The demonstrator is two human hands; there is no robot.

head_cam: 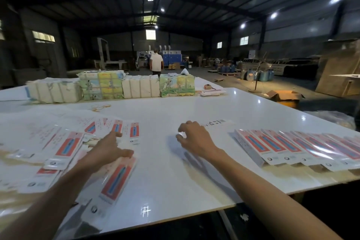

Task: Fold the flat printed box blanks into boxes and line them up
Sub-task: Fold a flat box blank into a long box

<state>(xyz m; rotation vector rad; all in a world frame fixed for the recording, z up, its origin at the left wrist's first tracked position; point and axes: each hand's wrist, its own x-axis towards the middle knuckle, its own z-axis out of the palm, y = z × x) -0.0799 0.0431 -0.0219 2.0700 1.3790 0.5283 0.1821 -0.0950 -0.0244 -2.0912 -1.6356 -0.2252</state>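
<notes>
From my remote seat, I judged the step to be fetching the next blank; nothing was mid-fold in either hand. At far left the loose flat blanks [58, 142] lay scattered and overlapping on the white table [165, 181], red-and-blue print up; some edges were blurred. The left hand [105, 152] was stretched forward over that pile, palm down, forefinger pointing away and thumb splayed to the right; its fingers were straight and released, touching the card and not curled round anything. Just beneath its wrist and forearm one blank [116, 179] lay apart from the pile, angled toward me; I took that, or the one under the fingertips, for the likely next piece. The next move, as I read it, called for sliding a single blank free of its neighbours without dragging others along, then bringing it to the bare middle for both hands to fold.

The right hand [194, 138] hovered low over that bare middle, wrist cocked, fingers loosely curled downward; I could make out nothing in them, though a glint at the fingertips left a little doubt. Further right the finished boxes [292, 148] stood in an overlapping row along the near edge; a new one would belong at its left end.
</notes>
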